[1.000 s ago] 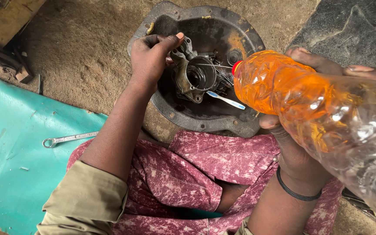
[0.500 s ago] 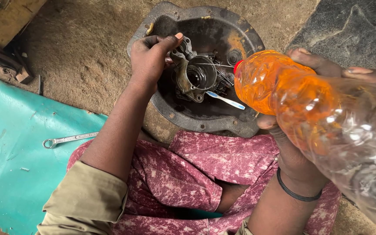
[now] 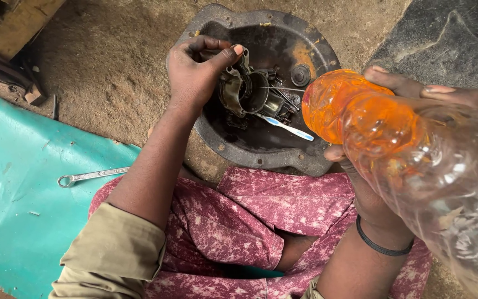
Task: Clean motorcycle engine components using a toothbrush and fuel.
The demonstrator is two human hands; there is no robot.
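Holding the metal part (image 3: 250, 91) in the middle of the dirty pan (image 3: 305, 33), the left hand (image 3: 197, 69) steadies it. The right hand (image 3: 410, 94) grips a tipped bottle (image 3: 394, 149) over the pan's right edge, ready to pour orange liquid carefully.

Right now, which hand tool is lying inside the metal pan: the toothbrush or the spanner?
The toothbrush, white and blue, lies in the dark metal pan beside the carburettor. The spanner lies apart on the teal sheet.

Carburettor (image 3: 250, 91) and toothbrush (image 3: 286, 127) inside pan (image 3: 261, 152); spanner (image 3: 92, 176) on sheet (image 3: 12, 182), leftward.
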